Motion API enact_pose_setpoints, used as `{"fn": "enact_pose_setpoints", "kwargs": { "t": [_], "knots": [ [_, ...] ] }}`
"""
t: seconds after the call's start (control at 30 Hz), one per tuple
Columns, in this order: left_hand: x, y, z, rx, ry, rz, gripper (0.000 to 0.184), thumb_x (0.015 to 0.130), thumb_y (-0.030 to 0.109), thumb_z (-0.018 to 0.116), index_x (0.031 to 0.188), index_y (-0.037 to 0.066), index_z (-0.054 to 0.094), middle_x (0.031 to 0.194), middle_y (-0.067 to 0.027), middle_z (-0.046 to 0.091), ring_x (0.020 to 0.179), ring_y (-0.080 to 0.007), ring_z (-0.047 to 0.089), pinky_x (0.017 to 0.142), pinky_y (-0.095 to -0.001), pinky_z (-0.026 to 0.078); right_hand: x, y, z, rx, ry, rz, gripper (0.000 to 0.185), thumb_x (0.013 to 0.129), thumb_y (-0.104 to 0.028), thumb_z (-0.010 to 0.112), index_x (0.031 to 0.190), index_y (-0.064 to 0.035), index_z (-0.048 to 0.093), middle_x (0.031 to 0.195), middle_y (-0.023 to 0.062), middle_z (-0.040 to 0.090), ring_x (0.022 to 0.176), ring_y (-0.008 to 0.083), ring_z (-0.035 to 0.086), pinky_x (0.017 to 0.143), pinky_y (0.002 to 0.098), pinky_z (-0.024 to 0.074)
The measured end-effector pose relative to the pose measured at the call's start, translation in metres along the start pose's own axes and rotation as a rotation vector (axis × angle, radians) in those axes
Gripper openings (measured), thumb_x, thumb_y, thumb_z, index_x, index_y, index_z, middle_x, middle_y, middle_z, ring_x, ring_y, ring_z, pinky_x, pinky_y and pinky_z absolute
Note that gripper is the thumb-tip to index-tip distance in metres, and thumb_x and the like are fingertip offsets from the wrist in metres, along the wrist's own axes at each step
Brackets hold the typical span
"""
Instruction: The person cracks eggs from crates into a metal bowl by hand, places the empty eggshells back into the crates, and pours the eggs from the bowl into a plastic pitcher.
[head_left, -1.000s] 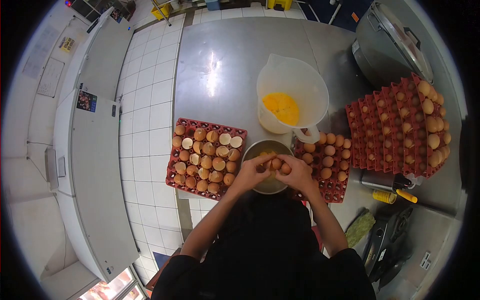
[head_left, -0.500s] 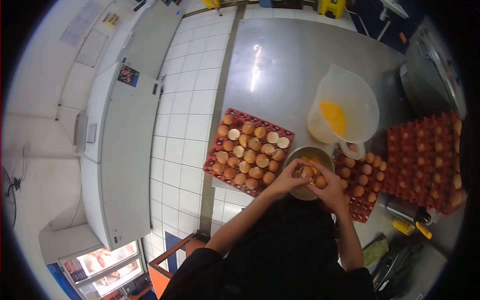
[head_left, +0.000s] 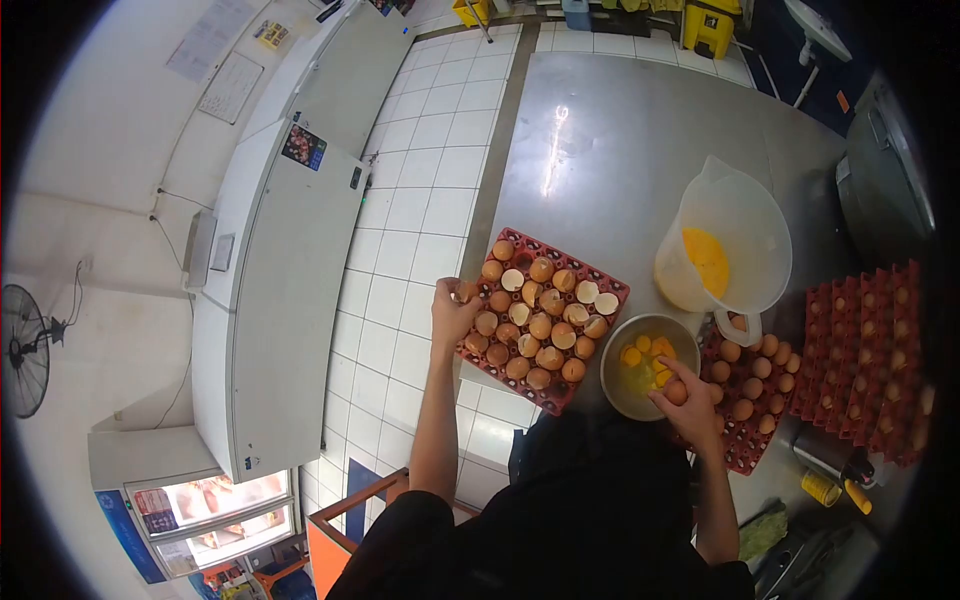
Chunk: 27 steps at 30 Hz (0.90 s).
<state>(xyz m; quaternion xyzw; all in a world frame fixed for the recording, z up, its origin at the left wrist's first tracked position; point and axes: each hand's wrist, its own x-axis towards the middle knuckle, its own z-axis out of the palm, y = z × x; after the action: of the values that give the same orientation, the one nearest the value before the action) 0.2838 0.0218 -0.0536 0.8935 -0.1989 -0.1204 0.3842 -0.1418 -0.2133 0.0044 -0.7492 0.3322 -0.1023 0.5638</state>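
Note:
My left hand [head_left: 454, 318] is at the left edge of the red egg tray [head_left: 556, 408], its fingers closed on a brown eggshell [head_left: 466, 290]. Cracked shells, some with their white insides showing, fill much of that tray. Over the right rim of the metal bowl [head_left: 610, 385], my right hand [head_left: 694, 412] is closed around a brown egg [head_left: 677, 391]. Several yolks [head_left: 640, 350] lie in clear egg white inside the bowl. Right of it, partly behind my right hand, a second red tray [head_left: 742, 458] carries brown eggs [head_left: 742, 410].
A translucent jug [head_left: 745, 230] with yellow liquid egg stands behind the bowl on the steel table [head_left: 610, 140]. Stacked red trays [head_left: 855, 350] rise at the right, near a large metal pot [head_left: 880, 190]. A yellow-handled tool [head_left: 857, 497] lies at lower right.
My hands were together over the bowl and have separated. The left has moved left to the shell tray with a shell; the right stays by the bowl with an egg. The view has shifted.

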Motion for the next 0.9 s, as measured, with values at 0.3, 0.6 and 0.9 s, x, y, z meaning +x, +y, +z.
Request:
{"fn": "enact_pose_setpoints", "kwargs": {
  "t": [0.3,0.6,0.9],
  "knots": [
    [-0.004,0.018,-0.004,-0.016,-0.087,0.050,0.050,0.088,0.023,0.080,0.133,0.003,0.068,0.130,-0.0175,0.069,0.109,-0.0307,0.073,0.090,-0.0410,0.060,-0.004,0.001,-0.001,-0.030,0.015,0.002,0.061,0.087,-0.011,0.084,0.144,-0.0057,0.062,0.094,0.0025,0.057,0.086,0.0123,0.058,0.079,0.0262,0.0513],
    [-0.017,0.041,0.011,0.437,-0.153,0.432,0.045,0.073,0.011,0.079,0.118,0.009,0.071,0.121,-0.0126,0.063,0.112,-0.0370,0.064,0.093,-0.0477,0.057,-0.005,-0.002,-0.006,-0.026,0.007,0.077,0.060,0.088,-0.017,0.084,0.143,-0.0052,0.062,0.111,0.0140,0.070,0.099,0.0220,0.067,0.092,0.0343,0.0545],
    [-0.026,0.050,-0.004,0.126,-0.242,0.436,0.052,0.070,0.010,0.085,0.118,0.008,0.064,0.117,-0.0121,0.062,0.113,-0.0304,0.062,0.091,-0.0433,0.058,-0.008,0.005,0.000,-0.119,0.093,-0.005,0.059,0.086,-0.019,0.085,0.138,-0.0067,0.061,0.113,0.0179,0.070,0.109,0.0314,0.070,0.096,0.0417,0.0549]
  ]
}}
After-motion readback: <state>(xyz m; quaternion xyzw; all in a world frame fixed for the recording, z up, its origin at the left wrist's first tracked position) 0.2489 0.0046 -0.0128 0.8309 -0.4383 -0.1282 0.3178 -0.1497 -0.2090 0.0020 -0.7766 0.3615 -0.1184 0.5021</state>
